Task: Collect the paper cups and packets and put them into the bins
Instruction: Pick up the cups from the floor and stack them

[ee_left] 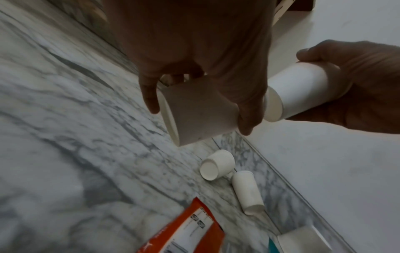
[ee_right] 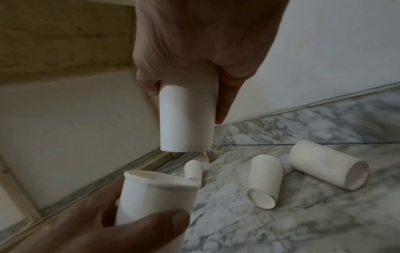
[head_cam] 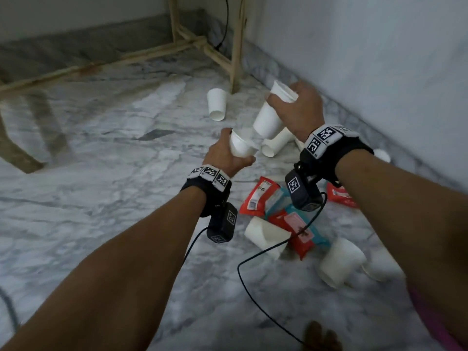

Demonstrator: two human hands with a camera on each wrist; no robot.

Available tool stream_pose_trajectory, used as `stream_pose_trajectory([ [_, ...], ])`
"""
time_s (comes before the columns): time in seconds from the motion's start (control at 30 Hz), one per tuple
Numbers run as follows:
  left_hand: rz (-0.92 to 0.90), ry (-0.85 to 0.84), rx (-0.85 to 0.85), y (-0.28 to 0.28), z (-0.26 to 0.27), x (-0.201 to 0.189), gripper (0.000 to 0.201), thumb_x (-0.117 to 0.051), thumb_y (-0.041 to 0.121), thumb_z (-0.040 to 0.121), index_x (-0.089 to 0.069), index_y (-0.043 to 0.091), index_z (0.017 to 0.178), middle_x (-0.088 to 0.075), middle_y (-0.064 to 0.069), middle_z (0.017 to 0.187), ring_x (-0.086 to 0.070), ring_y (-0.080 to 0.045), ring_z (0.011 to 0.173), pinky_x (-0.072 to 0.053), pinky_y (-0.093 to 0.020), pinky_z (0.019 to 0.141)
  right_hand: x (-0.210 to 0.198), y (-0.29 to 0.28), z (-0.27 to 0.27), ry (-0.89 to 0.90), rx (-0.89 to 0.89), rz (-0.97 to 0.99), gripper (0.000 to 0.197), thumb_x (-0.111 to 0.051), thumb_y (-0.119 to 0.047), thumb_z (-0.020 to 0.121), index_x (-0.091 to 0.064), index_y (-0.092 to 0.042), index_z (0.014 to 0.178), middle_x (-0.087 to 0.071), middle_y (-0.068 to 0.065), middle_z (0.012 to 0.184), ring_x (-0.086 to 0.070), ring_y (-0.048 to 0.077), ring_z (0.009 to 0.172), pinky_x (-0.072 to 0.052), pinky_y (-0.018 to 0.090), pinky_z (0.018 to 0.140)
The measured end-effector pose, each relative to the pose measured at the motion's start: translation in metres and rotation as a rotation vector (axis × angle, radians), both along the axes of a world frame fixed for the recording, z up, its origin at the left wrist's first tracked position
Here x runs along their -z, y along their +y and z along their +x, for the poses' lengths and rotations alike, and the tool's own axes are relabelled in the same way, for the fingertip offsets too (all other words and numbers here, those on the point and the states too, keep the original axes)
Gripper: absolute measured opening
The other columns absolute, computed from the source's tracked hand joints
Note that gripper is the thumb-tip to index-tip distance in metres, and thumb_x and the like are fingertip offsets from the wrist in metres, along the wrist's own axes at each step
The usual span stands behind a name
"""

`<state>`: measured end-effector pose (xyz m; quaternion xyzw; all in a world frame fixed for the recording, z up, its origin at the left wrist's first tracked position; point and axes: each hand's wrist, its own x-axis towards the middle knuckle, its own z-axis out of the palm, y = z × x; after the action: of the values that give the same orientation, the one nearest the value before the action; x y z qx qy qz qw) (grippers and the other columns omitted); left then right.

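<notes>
Currently both hands are raised above the marble floor, each holding a white paper cup. Left hand has fingers and thumb curled round a single cup, mouth tilted up toward the other hand; in the left wrist view the same cup lies sideways in the grip, thumb on one side of the wall and fingers on the other. Right hand grips the rim end of the stacked cups, base pointing down and left at the mouth of the left cup; the two are close but not touching. In the right wrist view the stack hangs base-down just above the open, slightly dented rim of the left cup. On the floor, near the skirting of the white wall, several loose cups lie on their sides: one beside the foot of a wooden frame leg, one below the held stack, and a pair side by side in the right wrist view. Nearer the person, red packets and a teal packet lie heaped together, with a fallen cup touching the heap and two more cups toward the wall side. A black cable from the wrist cameras trails across the floor. No bin shows in any view.
</notes>
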<state>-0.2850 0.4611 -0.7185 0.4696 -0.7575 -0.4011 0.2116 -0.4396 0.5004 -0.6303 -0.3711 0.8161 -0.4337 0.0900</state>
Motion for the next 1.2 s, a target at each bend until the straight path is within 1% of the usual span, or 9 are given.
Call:
stream_pose_trajectory([
  [0.17,0.005,0.042,0.015,-0.008,-0.013,0.003,0.078,-0.081,0.038,0.065,-0.037,0.020,0.128,-0.061,-0.007,0.115,-0.059,-0.029,0.103,-0.043,-0.032,0.077,0.017,-0.010,0.000,-0.024,-0.062,0.027,0.056,-0.072,-0.044,0.078,-0.060,-0.009,0.120,-0.060,0.006,0.115,-0.059,0.020,0.101,-0.047,0.029,0.086],
  [0.33,0.009,0.066,-0.035,-0.046,-0.022,0.010,0.081,-0.083,0.034,0.064,-0.037,0.019,0.129,-0.062,-0.007,0.118,-0.060,-0.028,0.106,-0.048,-0.034,0.084,0.049,-0.050,0.016,-0.058,-0.185,0.110,0.059,-0.067,-0.052,0.078,-0.057,-0.015,0.122,-0.057,0.009,0.120,-0.058,0.026,0.108,-0.047,0.041,0.094],
  [0.5,0.036,0.117,-0.099,-0.099,-0.033,0.025,0.077,-0.083,0.031,0.066,-0.041,0.014,0.129,-0.063,-0.009,0.117,-0.062,-0.027,0.105,-0.049,-0.031,0.080,0.080,-0.113,0.022,-0.156,-0.369,0.263,0.068,-0.040,-0.069,0.086,-0.054,-0.019,0.130,-0.053,0.008,0.129,-0.055,0.026,0.116,-0.042,0.045,0.102],
  [0.63,0.051,0.140,-0.182,-0.141,-0.030,0.043,0.072,-0.083,0.031,0.065,-0.045,0.014,0.124,-0.063,-0.005,0.114,-0.061,-0.022,0.099,-0.047,-0.029,0.075,0.094,-0.170,0.011,-0.276,-0.296,0.163,0.064,-0.027,-0.064,0.093,-0.064,-0.019,0.120,-0.059,0.010,0.126,-0.056,0.028,0.113,-0.041,0.042,0.102],
  [0.83,0.036,0.129,-0.221,-0.180,-0.017,0.069,0.072,-0.082,0.032,0.066,-0.044,0.012,0.124,-0.061,-0.005,0.116,-0.057,-0.022,0.101,-0.038,-0.026,0.074,0.128,-0.253,-0.010,-0.108,-0.229,0.214,0.047,-0.037,-0.043,0.100,-0.059,-0.010,0.124,-0.048,0.022,0.137,-0.051,0.036,0.122,-0.040,0.032,0.095],
  [0.93,0.060,0.127,-0.231,-0.184,-0.008,0.082,0.072,-0.082,0.032,0.066,-0.044,0.013,0.123,-0.059,-0.002,0.111,-0.057,-0.021,0.101,-0.039,-0.026,0.074,0.140,-0.284,-0.014,-0.024,-0.275,0.436,0.056,-0.043,-0.041,0.098,-0.033,-0.018,0.147,-0.021,0.018,0.155,-0.038,0.039,0.135,-0.036,0.041,0.109],
  [1.03,0.078,0.145,-0.235,-0.187,-0.001,0.090,0.073,-0.083,0.031,0.065,-0.044,0.013,0.123,-0.058,-0.001,0.109,-0.058,-0.021,0.099,-0.042,-0.028,0.075,0.148,-0.300,-0.014,0.036,-0.335,0.614,0.073,-0.048,-0.044,0.094,-0.010,-0.025,0.154,0.000,0.018,0.160,-0.028,0.043,0.140,-0.032,0.045,0.113],
  [1.1,0.077,0.143,-0.238,-0.190,0.003,0.092,0.074,-0.083,0.032,0.064,-0.044,0.013,0.124,-0.060,-0.004,0.112,-0.058,-0.022,0.100,-0.043,-0.029,0.076,0.153,-0.304,-0.010,0.053,-0.364,0.654,0.077,-0.052,-0.042,0.094,-0.008,-0.025,0.155,0.001,0.019,0.159,-0.029,0.044,0.139,-0.031,0.042,0.112],
  [1.2,0.073,0.141,-0.236,-0.192,0.007,0.091,0.081,-0.082,0.041,0.058,-0.044,0.012,0.123,-0.059,-0.003,0.110,-0.057,-0.021,0.098,-0.043,-0.029,0.076,0.162,-0.300,-0.003,0.050,-0.356,0.604,0.070,-0.059,-0.034,0.091,-0.021,-0.021,0.149,-0.013,0.020,0.151,-0.043,0.046,0.126,-0.039,0.040,0.103],
])
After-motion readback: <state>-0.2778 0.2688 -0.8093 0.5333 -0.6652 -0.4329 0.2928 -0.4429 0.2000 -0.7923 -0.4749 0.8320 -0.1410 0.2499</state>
